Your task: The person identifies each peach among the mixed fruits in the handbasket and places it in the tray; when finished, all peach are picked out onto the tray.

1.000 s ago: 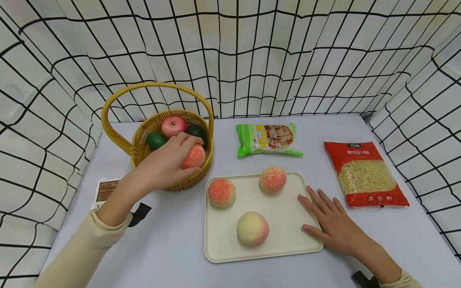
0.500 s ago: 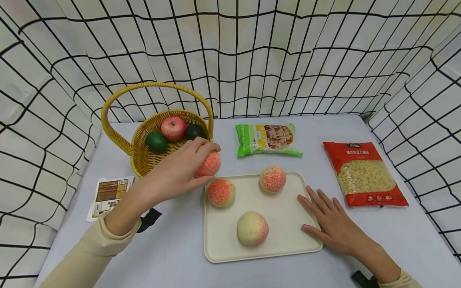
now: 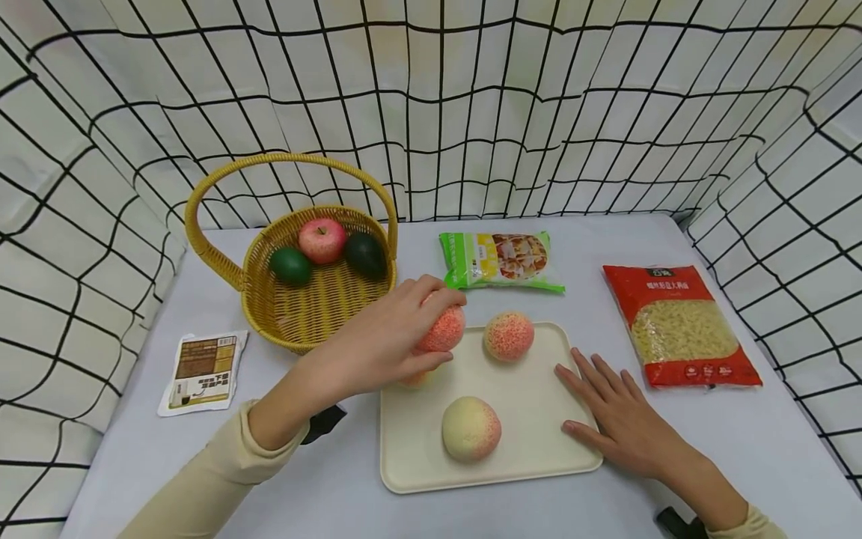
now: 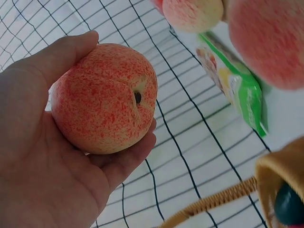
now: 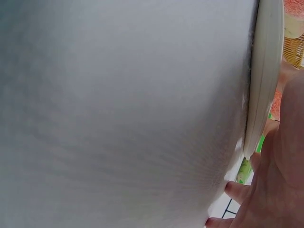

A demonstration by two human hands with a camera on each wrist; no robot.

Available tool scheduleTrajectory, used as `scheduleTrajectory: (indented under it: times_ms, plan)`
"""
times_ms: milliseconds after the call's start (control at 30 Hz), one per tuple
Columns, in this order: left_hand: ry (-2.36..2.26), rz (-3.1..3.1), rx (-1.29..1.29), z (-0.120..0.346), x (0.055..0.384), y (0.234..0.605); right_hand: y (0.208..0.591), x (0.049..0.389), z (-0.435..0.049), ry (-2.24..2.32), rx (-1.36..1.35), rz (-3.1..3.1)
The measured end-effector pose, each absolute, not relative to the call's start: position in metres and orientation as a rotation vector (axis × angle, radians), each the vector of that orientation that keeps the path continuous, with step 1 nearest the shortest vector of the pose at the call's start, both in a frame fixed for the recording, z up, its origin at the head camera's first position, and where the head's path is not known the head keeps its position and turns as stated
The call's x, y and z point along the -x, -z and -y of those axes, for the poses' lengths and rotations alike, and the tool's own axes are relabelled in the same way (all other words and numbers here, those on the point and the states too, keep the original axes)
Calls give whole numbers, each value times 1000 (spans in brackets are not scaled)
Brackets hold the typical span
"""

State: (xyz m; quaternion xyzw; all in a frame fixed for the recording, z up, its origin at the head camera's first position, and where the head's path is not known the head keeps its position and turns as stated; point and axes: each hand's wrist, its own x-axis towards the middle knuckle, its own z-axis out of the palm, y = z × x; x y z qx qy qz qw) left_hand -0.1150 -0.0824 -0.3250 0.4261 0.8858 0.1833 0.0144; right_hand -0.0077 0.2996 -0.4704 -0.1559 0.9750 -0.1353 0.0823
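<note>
In the head view my left hand (image 3: 384, 333) holds a speckled pink peach (image 3: 444, 329) over the back left of a cream tray (image 3: 539, 442). Thumb and fingers curl round this peach (image 4: 104, 99) in the left wrist view. Below the hand, a second peach (image 3: 414, 379) on the tray is mostly hidden. Two more peaches lie there: a reddish one (image 3: 509, 336) at the back and a paler one (image 3: 471, 429) at the front. My right hand (image 3: 619, 419) rests with spread, straight fingers at the tray's right edge; the right wrist view shows it beside the tray rim (image 5: 266, 71).
A yellow wicker basket (image 3: 316, 314) with a tall handle holds an apple (image 3: 322, 241), a green fruit (image 3: 290, 266) and a dark avocado-like fruit (image 3: 364, 254). Around stand a green snack bag (image 3: 501, 260), a red pasta bag (image 3: 683, 326) and a brown-white packet (image 3: 204, 373). Black netting encloses the table.
My left hand has lifted the peach out of the basket and carried it right, over the tray's back left. My right hand has stayed in place.
</note>
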Motion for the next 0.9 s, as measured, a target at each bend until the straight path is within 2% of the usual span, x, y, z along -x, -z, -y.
scheduleTrajectory:
  times_ms: [900]
  plan:
    - [-631,-2512,-1570,2,84,353,467,8,-301,373,474,-2926]
